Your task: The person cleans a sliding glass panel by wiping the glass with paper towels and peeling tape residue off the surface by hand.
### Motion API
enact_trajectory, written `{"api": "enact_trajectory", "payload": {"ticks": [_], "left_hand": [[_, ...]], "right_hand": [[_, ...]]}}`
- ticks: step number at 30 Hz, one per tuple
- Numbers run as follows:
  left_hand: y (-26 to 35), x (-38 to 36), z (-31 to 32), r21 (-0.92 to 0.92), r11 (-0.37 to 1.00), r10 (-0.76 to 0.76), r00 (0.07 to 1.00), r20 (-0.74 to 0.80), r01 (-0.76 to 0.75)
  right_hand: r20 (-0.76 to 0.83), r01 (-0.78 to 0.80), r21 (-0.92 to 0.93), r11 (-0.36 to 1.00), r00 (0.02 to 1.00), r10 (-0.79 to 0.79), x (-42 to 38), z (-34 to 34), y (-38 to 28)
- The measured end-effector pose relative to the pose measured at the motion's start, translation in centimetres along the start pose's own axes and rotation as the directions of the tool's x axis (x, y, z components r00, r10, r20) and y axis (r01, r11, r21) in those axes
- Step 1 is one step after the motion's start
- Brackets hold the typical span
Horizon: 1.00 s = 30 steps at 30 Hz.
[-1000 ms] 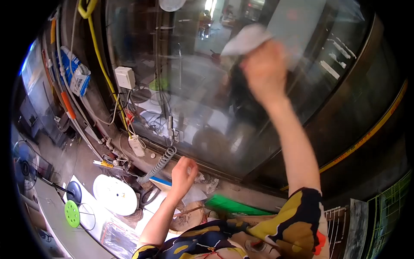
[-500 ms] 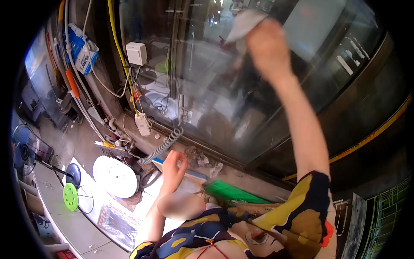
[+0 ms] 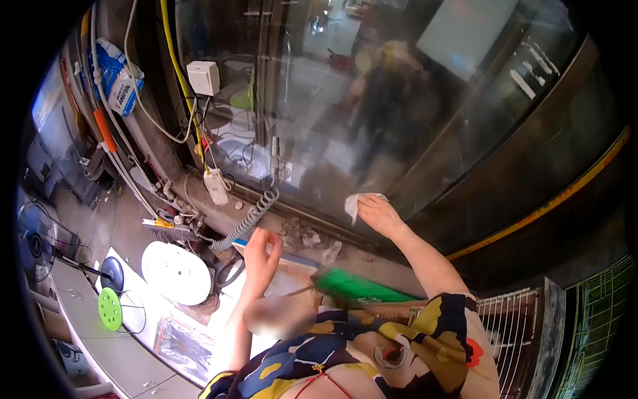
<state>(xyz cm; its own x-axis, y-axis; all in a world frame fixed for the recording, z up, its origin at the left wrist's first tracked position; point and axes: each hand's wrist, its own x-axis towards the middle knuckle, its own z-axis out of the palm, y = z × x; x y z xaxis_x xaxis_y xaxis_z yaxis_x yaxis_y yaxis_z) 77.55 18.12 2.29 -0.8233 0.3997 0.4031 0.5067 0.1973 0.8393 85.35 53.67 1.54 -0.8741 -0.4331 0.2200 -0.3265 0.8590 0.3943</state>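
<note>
My right hand (image 3: 377,213) is closed on a white cloth (image 3: 353,207), low against the large glass window (image 3: 312,120). Part of the cloth hangs out past the fingertips on the left side. My left hand (image 3: 263,249) is raised near the window ledge, its fingers curled inward. Whether those fingers hold anything is too small to make out. Beside it are a grey coiled hose (image 3: 247,223) and the blue edge of a board.
A white round lid-like object (image 3: 176,272) and a green perforated disc (image 3: 109,309) are at the left, near a fan (image 3: 36,243). A green panel (image 3: 359,287) lies below the ledge. Wire racks (image 3: 512,326) stand at the lower right. Cables and pipes run up the left wall.
My right hand has come down from high on the glass to its lower part, bringing the white cloth along. My left hand has hardly moved. The view has shifted slightly.
</note>
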Motion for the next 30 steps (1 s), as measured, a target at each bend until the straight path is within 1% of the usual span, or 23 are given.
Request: {"api": "enact_trajectory", "payload": {"ticks": [1, 3, 4, 5, 6, 7, 8, 9, 10, 13, 16, 17, 20, 23, 24, 25, 26, 27, 28, 30], "left_hand": [[-0.1, -0.1, -0.2, 0.005, 1.0, 0.019, 1.0, -0.002, -0.019], [-0.1, -0.5, -0.1, -0.01, 1.0, 0.008, 0.999, 0.037, -0.008], [-0.1, -0.8, 0.0, -0.019, 1.0, 0.002, 0.999, 0.053, -0.001], [-0.3, -1.2, 0.5, 0.0, 1.0, 0.002, 0.997, 0.08, -0.002], [-0.5, -1.6, 1.3, 0.02, 1.0, 0.003, 0.994, 0.109, -0.006], [-0.4, -1.8, 2.2, 0.039, 0.999, 0.008, 0.99, 0.137, -0.014], [0.4, -1.8, 3.0, -0.007, 0.999, 0.042, 0.985, 0.168, -0.041], [1.4, -1.9, 4.0, -0.054, 0.996, 0.076, 0.977, 0.198, -0.067], [2.3, -1.9, 4.9, -0.1, 0.991, 0.11, 0.968, 0.226, -0.089], [3.2, -1.9, 7.3, -0.255, 0.966, 0.123, 0.95, 0.286, -0.048], [3.2, -1.4, 8.7, -0.241, 0.969, 0.033, 0.935, 0.353, 0.057], [3.6, -1.3, 9.1, -0.244, 0.953, -0.068, 0.915, 0.399, 0.177], [2.7, -1.1, 10.6, -0.251, 0.961, -0.009, 0.922, 0.387, 0.115], [2.6, -1.6, 11.2, -0.282, 0.938, -0.025, 0.85, 0.527, 0.203], [2.4, -1.8, 11.4, -0.3, 0.937, -0.009, 0.869, 0.496, 0.18], [1.9, -2.0, 11.7, -0.316, 0.936, 0.009, 0.886, 0.464, 0.156], [1.4, -2.2, 11.9, -0.33, 0.935, 0.023, 0.902, 0.431, 0.134], [1.1, -2.2, 12.0, -0.29, 0.937, -0.054, 0.901, 0.43, 0.195], [0.8, -2.2, 11.9, -0.286, 0.933, -0.084, 0.905, 0.418, 0.219], [0.3, -2.0, 11.7, -0.28, 0.924, -0.14, 0.91, 0.39, 0.262]], "right_hand": [[0.039, -0.087, 0.083, 0.993, 0.996, 0.084, -1.3, 0.9, -0.8], [0.133, -0.256, 0.225, 0.94, 0.964, 0.231, -3.1, 1.7, -1.9], [0.112, -0.4, 0.432, 0.808, 0.913, 0.391, -3.7, 2.3, -2.7], [0.13, -0.495, 0.616, 0.612, 0.831, 0.542, -3.2, 1.7, -4.0], [0.182, -0.534, 0.761, 0.368, 0.721, 0.669, -2.9, 1.3, -5.0], [0.291, -0.534, 0.822, 0.2, 0.695, 0.657, -2.7, 0.8, -5.3], [0.38, -0.371, 0.915, -0.158, 0.66, 0.648, -2.5, 1.2, -6.4], [0.499, -0.345, 0.866, -0.361, 0.624, 0.601, -1.7, -0.3, -7.5], [0.606, -0.306, 0.779, -0.547, 0.594, 0.53, -0.8, -2.5, -8.5], [0.56, -0.133, 0.741, -0.658, 0.663, 0.497, -0.3, -4.7, -10.2], [0.54, -0.117, 0.777, -0.618, 0.629, 0.56, -1.3, -3.5, -11.5], [0.541, -0.234, 0.821, -0.521, 0.611, 0.578, -1.6, -3.0, -11.8], [0.588, -0.278, 0.793, -0.542, 0.584, 0.56, -3.0, -2.4, -12.1], [0.432, -0.404, 0.89, -0.21, 0.603, 0.67, -4.4, -2.1, -9.8], [0.373, -0.438, 0.894, -0.092, 0.617, 0.692, -4.4, -2.3, -8.8], [0.259, -0.49, 0.871, 0.04, 0.526, 0.81, -4.2, -2.5, -7.4], [0.122, -0.553, 0.818, 0.158, 0.435, 0.892, -3.2, -4.1, -5.7], [-0.047, -0.593, 0.753, 0.285, 0.384, 0.922, -2.2, -6.5, -4.2], [-0.219, -0.635, 0.664, 0.395, 0.34, 0.914, -1.0, -8.7, -2.9], [-0.522, -0.548, 0.597, 0.586, 0.29, 0.802, 1.1, -10.0, -0.5]]}}
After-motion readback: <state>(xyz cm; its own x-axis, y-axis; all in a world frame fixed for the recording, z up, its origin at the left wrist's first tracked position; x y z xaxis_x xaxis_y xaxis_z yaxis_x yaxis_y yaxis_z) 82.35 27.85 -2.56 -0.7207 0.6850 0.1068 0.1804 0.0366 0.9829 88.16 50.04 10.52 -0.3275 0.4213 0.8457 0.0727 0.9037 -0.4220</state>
